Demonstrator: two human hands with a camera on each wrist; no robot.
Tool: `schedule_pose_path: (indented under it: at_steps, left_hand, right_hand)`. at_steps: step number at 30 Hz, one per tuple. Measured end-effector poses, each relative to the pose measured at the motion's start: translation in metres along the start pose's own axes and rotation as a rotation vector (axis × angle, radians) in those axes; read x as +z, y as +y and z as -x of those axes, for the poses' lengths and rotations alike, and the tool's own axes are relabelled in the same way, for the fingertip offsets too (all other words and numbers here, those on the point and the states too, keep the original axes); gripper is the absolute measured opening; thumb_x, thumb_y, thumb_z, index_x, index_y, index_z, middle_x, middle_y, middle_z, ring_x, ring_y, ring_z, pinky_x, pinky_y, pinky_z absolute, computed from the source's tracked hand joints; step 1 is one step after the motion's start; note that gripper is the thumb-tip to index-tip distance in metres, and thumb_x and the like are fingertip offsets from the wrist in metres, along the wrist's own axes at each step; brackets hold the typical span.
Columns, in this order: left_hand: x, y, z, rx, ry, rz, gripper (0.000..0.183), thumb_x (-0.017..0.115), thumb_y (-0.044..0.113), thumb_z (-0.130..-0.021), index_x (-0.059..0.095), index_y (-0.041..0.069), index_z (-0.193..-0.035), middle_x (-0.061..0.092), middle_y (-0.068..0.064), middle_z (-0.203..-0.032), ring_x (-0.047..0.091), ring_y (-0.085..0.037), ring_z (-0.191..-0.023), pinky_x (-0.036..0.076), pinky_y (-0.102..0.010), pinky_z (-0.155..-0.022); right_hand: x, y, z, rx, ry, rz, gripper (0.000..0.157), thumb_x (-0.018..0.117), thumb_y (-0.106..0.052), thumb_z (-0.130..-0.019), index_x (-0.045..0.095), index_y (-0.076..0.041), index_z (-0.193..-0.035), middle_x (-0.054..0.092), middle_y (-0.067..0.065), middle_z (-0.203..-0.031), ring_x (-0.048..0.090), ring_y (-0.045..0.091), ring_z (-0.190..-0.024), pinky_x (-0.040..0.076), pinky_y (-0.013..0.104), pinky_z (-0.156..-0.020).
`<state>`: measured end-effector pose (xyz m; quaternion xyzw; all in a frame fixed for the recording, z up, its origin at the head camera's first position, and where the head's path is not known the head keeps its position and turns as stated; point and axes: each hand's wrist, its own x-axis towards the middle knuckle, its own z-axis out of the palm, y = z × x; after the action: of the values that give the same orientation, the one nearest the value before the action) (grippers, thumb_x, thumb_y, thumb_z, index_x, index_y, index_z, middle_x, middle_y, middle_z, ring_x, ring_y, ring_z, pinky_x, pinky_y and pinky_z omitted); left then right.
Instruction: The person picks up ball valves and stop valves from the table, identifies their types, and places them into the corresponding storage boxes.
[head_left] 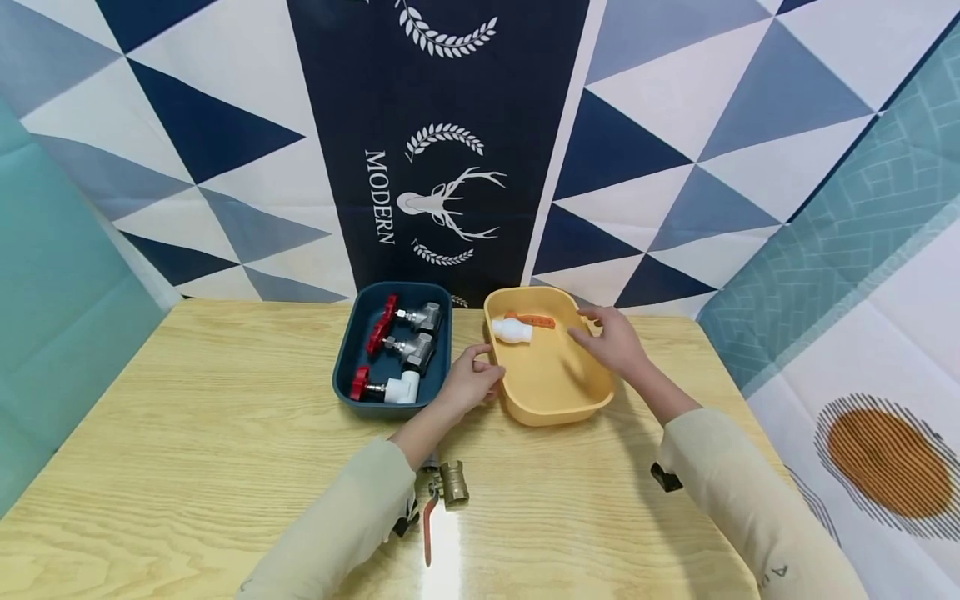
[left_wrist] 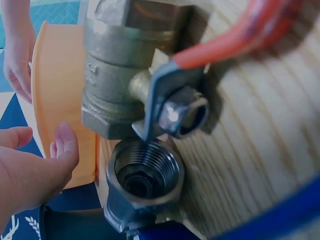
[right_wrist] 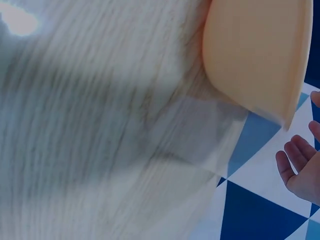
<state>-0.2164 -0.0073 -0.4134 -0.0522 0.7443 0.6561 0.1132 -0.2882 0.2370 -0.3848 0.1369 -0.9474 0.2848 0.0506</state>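
Observation:
A yellow plastic bin [head_left: 558,408] stands on the table, with a white plastic valve [head_left: 513,331] and its orange handle [head_left: 536,320] near its far left corner. My left hand [head_left: 471,382] is at the bin's left rim, fingers loosely bent. At the right rim is my right hand [head_left: 611,340], its fingers and thumb apart and gripping nothing. Below my left forearm lies a brass ball valve [head_left: 453,483] with a red lever [head_left: 427,533]. Beside it, a steel threaded valve [left_wrist: 145,185] with a blue handle shows in the left wrist view, mostly hidden by my sleeve from above.
A dark blue bin [head_left: 341,367] left of the yellow one holds two metal valves [head_left: 411,350] with red handles and a white elbow valve [head_left: 402,388] with a red knob. Patterned cloth [head_left: 637,167] rises behind the wooden table [head_left: 187,450].

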Motion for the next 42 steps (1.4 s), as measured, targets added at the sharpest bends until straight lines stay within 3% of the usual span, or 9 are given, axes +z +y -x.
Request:
schedule_pose_path:
  at_steps: [6,15,18,23,33,42]
  left_hand:
    - [-0.008,0.0,0.009,0.027,-0.035,-0.078,0.05,0.059,0.018,-0.091,0.042,0.014,-0.138,0.06,-0.008,-0.097,0.063,-0.031,-0.088,0.054,-0.038,-0.071]
    - [-0.023,0.005,0.035,0.076,-0.133,-0.183,0.052,0.059,0.025,-0.091,0.042,0.015,-0.138,0.059,-0.006,-0.1,0.061,-0.032,-0.086,0.049,-0.033,-0.064]
    - [-0.029,0.006,0.044,0.097,-0.143,-0.222,0.053,0.059,0.027,-0.09,0.042,0.015,-0.139,0.06,-0.005,-0.102,0.061,-0.026,-0.087,0.047,-0.029,-0.066]
    - [-0.04,0.004,0.055,0.135,-0.136,-0.265,0.05,0.059,0.028,-0.09,0.044,0.019,-0.137,0.06,-0.005,-0.106,0.059,-0.015,-0.087,0.047,-0.027,-0.068]
    - [-0.062,-0.008,0.079,0.143,-0.109,-0.241,0.051,0.061,0.021,-0.089,0.044,0.015,-0.137,0.057,-0.006,-0.107,0.053,-0.016,-0.086,0.045,-0.027,-0.069]
    - [-0.081,-0.022,0.096,0.103,-0.035,-0.265,0.052,0.063,0.018,-0.088,0.045,0.014,-0.137,0.058,-0.006,-0.106,0.056,-0.014,-0.088,0.048,-0.028,-0.073]
  right_hand:
    - [0.001,0.006,0.002,0.055,0.009,-0.035,0.048,0.061,-0.024,-0.089,0.051,0.003,-0.128,0.052,0.026,-0.126,0.051,0.043,-0.112,0.042,0.052,-0.094]
    - [0.007,0.012,0.007,0.114,-0.003,-0.082,0.052,0.061,-0.022,-0.089,0.046,0.004,-0.132,0.052,0.028,-0.122,0.054,0.042,-0.107,0.046,0.049,-0.089]
    - [0.009,0.013,0.009,0.136,-0.013,-0.087,0.054,0.06,-0.023,-0.09,0.044,0.003,-0.134,0.053,0.028,-0.12,0.054,0.04,-0.105,0.046,0.048,-0.087]
    - [0.013,0.014,0.011,0.156,-0.018,-0.098,0.055,0.059,-0.024,-0.091,0.041,0.001,-0.136,0.052,0.027,-0.121,0.054,0.039,-0.104,0.047,0.047,-0.086]
    - [0.018,0.015,0.015,0.195,-0.031,-0.139,0.056,0.056,-0.021,-0.092,0.035,-0.001,-0.14,0.05,0.027,-0.123,0.053,0.037,-0.102,0.047,0.043,-0.083]
    - [0.018,0.016,0.017,0.198,-0.024,-0.146,0.054,0.054,-0.016,-0.092,0.035,0.0,-0.14,0.049,0.028,-0.123,0.053,0.037,-0.101,0.047,0.042,-0.082]
